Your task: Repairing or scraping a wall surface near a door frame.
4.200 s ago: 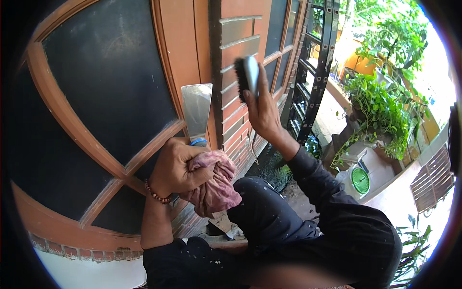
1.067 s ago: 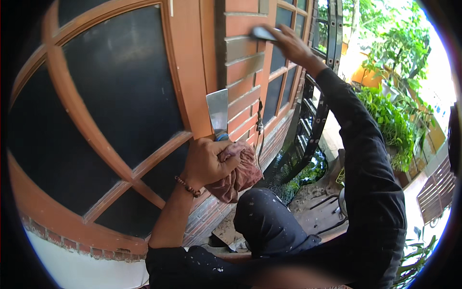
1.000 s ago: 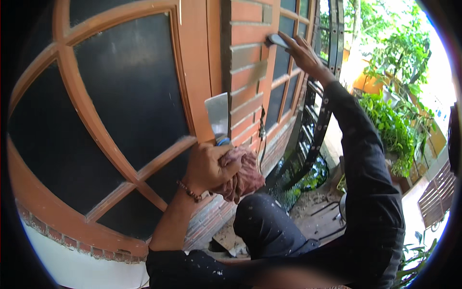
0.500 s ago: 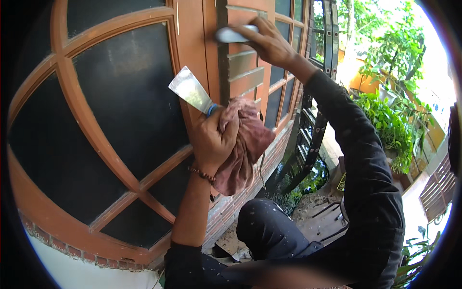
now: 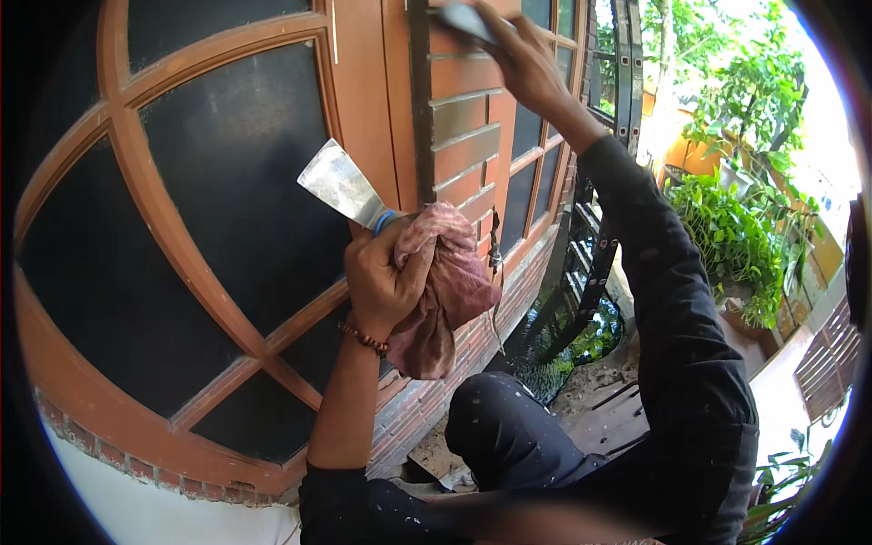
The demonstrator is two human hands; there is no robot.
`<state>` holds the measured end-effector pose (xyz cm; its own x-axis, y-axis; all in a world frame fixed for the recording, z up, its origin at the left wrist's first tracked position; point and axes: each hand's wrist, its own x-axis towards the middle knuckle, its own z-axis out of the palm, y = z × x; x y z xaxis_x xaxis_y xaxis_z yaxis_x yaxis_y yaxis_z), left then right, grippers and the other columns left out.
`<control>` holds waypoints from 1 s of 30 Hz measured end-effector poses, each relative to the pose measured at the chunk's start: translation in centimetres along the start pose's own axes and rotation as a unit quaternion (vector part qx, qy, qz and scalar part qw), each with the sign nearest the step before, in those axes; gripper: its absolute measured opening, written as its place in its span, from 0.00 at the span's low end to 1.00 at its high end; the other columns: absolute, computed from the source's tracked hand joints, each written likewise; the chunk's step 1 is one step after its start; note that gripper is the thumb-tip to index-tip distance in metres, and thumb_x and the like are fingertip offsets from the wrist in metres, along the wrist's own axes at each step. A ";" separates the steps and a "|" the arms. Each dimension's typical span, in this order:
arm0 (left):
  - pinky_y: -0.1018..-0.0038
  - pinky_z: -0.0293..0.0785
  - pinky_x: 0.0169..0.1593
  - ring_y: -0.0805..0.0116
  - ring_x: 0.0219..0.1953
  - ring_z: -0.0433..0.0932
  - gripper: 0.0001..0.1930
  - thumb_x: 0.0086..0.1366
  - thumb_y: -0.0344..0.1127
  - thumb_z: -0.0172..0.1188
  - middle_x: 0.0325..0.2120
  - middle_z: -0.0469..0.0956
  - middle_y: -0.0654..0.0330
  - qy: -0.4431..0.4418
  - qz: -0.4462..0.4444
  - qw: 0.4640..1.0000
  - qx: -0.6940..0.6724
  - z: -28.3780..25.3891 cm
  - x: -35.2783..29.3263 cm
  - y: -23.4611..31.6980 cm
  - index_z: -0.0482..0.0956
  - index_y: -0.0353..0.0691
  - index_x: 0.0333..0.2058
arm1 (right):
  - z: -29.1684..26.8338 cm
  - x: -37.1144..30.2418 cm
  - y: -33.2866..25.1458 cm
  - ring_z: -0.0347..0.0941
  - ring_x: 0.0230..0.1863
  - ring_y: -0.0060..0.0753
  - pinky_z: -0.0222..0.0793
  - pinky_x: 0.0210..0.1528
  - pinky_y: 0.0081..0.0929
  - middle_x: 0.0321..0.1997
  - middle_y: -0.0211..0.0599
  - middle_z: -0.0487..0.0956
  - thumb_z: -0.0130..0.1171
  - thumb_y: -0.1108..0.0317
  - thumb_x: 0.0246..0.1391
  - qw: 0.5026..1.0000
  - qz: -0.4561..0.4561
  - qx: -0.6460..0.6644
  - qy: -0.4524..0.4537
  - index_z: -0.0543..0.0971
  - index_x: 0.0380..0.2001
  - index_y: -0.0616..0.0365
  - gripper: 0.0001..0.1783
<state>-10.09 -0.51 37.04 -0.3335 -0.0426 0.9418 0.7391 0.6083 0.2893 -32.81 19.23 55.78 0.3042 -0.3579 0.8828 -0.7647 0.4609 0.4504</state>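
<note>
My left hand is closed round a putty knife and a crumpled reddish-brown cloth. The knife's wide metal blade points up and left, with a blue band at its base; its handle is hidden in the fist. The cloth hangs down on the hand's right side. Higher up, my right hand grips a pale grey oblong tool, blurred by motion, whose kind I cannot make out. That tool is at the upper part of a column of orange brick-like strips with grey-brown bands.
An orange wooden window frame with dark panes fills the left. Right of the column stand more panes and a dark metal ladder-like frame. Below lie dark water and a ledge near my knee. Green plants grow at right.
My right hand has moved upward along the column with the grey tool. My left hand, with the putty knife and cloth, has shifted slightly left and down.
</note>
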 end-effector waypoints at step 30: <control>0.62 0.75 0.29 0.49 0.25 0.79 0.12 0.59 0.42 0.67 0.22 0.79 0.49 -0.044 -0.015 0.999 0.001 -0.5 -1.4 -0.6 0.85 0.37 0.33 | 0.8 8.6 2.4 0.69 0.52 0.61 0.66 0.57 0.49 0.51 0.52 0.73 0.51 0.82 0.57 0.992 -0.106 -0.050 0.051 0.64 0.71 0.42 0.39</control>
<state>-9.82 -1.20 35.63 -0.4060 0.0082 0.9139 0.7262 0.6100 0.3171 -32.47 16.59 64.33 0.5124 -0.3742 0.7729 -0.6182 0.4640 0.6344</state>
